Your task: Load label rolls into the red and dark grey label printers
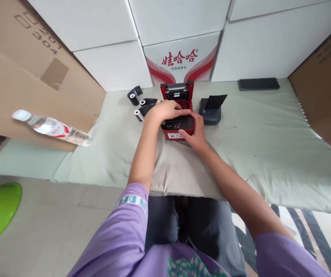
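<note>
A red and black label printer (179, 125) stands on the cloth in front of me, its lid raised at the back. My left hand (168, 110) reaches over its top from the left, fingers bent down into the opening; anything they hold is hidden. My right hand (195, 132) grips the printer's right front corner, thumb on the front and fingers over the top edge. Just left of the printer lie black rolls with white cores, one far roll (133, 98) and one near roll (139, 115). A small dark printer (210, 114) with a black strip sticking up sits to the right.
A black phone (259, 84) lies at the back right. White cartons (179, 54) form a wall behind. A cardboard box (55, 73) stands at the left with a water bottle (57, 129) leaning by it; another brown box (323, 77) bounds the right. The cloth's front edge is near my knees.
</note>
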A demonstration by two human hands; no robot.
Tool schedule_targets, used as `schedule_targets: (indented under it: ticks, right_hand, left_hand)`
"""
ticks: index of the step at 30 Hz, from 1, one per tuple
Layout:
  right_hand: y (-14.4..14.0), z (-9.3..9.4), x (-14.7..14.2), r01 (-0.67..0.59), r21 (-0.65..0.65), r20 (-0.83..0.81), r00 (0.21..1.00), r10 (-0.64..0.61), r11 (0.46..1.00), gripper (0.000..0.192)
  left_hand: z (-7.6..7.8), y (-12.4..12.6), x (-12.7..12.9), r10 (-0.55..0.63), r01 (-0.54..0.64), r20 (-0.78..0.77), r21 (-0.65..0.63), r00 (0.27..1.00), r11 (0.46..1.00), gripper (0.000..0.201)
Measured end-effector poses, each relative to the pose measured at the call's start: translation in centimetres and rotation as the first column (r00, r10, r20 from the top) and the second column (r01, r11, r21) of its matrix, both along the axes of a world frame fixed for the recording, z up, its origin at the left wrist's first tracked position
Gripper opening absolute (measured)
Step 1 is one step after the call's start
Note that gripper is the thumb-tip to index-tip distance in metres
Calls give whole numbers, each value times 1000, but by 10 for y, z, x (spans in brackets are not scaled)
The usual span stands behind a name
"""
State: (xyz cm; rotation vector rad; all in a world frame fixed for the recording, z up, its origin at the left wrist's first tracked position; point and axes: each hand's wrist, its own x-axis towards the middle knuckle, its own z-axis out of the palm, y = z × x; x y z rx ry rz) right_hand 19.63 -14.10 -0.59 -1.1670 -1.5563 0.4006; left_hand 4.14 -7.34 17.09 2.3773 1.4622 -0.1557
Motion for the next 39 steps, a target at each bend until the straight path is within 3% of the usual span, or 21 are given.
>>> schedule_targets:
  ticks: [5,8,13,27,39]
  right_hand:
    - [0,1,0,-3,11,4,1000,3,1000,83]
    - [0,2,1,-6,-14,15,1000,6,1000,85]
    - [0,4,2,-14,-35,3,1000,14,999,84]
    - [-4,8,3,-33,-59,-11,999,32,998,85]
    - [-2,6,3,-48,-34,-20,999,47,998,85]
  left_hand:
    - [5,-2,-2,-78,77,-32,-25,996,997,39]
    - [5,0,-5,-96,96,4,-62,995,993,31]
    - [-2,9,-11,-130,142,99,-123,987,982,34]
    - [2,5,-9,-80,88,63,-132,995,987,30]
    - [0,5,-7,-63,66,26,-93,998,993,45]
